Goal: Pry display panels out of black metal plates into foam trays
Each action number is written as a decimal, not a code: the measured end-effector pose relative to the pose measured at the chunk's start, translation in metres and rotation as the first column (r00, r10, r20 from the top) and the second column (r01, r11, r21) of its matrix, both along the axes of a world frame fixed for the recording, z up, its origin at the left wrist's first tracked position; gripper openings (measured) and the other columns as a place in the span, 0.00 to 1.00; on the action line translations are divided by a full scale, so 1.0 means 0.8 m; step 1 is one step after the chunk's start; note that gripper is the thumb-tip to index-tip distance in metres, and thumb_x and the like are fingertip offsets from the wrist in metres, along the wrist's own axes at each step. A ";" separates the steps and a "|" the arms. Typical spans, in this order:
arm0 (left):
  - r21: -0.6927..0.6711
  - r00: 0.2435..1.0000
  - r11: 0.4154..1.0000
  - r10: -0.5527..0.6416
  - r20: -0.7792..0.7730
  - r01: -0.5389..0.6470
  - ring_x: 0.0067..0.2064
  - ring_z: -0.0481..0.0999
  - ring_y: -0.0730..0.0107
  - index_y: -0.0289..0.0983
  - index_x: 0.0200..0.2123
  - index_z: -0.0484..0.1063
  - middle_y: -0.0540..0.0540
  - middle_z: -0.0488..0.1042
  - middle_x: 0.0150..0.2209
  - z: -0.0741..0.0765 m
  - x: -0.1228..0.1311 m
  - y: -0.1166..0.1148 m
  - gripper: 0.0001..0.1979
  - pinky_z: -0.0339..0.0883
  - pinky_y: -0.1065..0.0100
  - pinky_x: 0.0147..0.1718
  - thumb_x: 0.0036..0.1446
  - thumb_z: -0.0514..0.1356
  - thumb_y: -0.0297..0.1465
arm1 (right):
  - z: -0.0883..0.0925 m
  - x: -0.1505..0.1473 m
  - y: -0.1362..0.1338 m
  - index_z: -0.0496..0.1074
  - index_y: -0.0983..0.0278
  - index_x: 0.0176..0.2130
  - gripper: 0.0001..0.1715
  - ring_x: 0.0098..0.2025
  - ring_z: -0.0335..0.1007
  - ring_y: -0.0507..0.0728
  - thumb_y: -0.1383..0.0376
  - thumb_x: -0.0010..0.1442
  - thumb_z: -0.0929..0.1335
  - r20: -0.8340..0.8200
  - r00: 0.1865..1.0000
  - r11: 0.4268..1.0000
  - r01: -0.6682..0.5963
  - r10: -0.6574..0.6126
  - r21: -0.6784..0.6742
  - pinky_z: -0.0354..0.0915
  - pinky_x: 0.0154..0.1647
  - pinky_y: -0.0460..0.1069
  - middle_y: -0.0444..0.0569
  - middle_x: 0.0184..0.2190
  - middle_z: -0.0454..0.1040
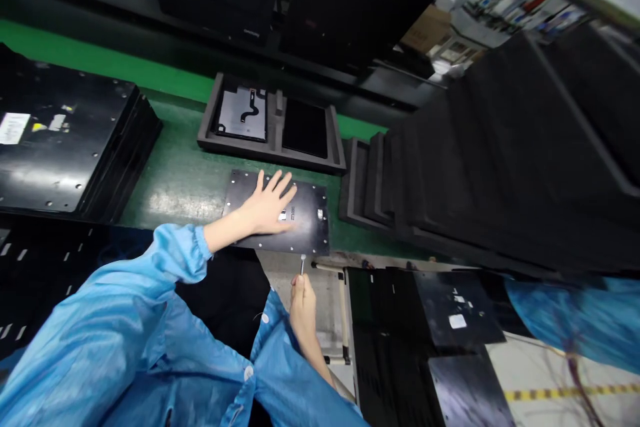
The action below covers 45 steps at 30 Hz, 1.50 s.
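Observation:
A thin black rectangular panel (313, 240) with small light dots along its edges lies on the green bench top (175, 180) before me. My left hand (267, 208) rests flat on it with the fingers spread, partly covering the small labels and printing. Below the panel's near edge, my right hand (303, 307) is closed around a slim metal tool (303, 265). Its narrow shiny end points up toward that edge; the fist hides the rest, so I cannot tell its exact kind.
Behind the panel stands a dark foam tray (275, 137) holding two flat screen-like parts. Stacked black panels (60, 153) are at left. Several foam trays (480, 147) lean in a row at right. More dark panels (460, 310) lie at lower right, near a blue sleeve (580, 320).

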State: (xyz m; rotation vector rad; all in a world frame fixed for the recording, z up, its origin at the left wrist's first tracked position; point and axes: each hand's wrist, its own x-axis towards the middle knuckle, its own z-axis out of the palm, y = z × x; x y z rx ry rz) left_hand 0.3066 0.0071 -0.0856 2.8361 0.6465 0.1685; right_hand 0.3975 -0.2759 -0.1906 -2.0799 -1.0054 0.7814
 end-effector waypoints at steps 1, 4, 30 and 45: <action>-0.013 0.998 0.999 -0.046 -0.044 0.046 0.82 0.41 0.22 0.29 0.79 0.56 0.22 0.44 0.82 0.002 -0.009 -0.012 0.56 0.38 0.19 0.73 0.63 0.63 0.63 | 0.003 0.003 -0.003 0.58 0.55 0.35 0.31 0.30 0.59 0.60 0.42 0.79 0.47 0.002 0.999 0.999 0.033 -0.033 -0.004 0.58 0.34 0.54 0.44 0.28 0.63; 0.037 0.981 0.993 -0.105 -0.163 0.113 0.80 0.42 0.14 0.30 0.80 0.54 0.20 0.43 0.81 0.010 -0.029 -0.046 0.61 0.44 0.14 0.69 0.57 0.71 0.60 | 0.016 0.016 -0.011 0.61 0.55 0.35 0.31 0.31 0.61 0.59 0.40 0.79 0.51 -0.011 0.998 0.998 0.058 -0.059 -0.029 0.58 0.35 0.53 0.43 0.28 0.65; 0.108 0.979 0.979 -0.156 -0.134 0.171 0.46 0.88 0.52 0.34 0.57 0.76 0.35 0.84 0.56 0.164 -0.020 -0.016 0.22 0.76 0.60 0.40 0.81 0.48 0.42 | 0.111 0.066 0.050 0.74 0.61 0.58 0.22 0.53 0.77 0.62 0.60 0.81 0.56 0.296 0.906 0.921 -0.357 0.301 0.154 0.71 0.57 0.56 0.56 0.51 0.79; 0.063 0.990 0.989 -0.128 -0.066 0.132 0.44 0.89 0.54 0.38 0.51 0.78 0.41 0.86 0.51 0.169 -0.021 -0.020 0.15 0.75 0.64 0.37 0.79 0.55 0.40 | 0.159 0.099 0.191 0.78 0.54 0.64 0.22 0.38 0.77 0.58 0.66 0.75 0.68 0.856 0.060 0.461 -0.861 0.513 -0.216 0.69 0.45 0.54 0.53 0.51 0.84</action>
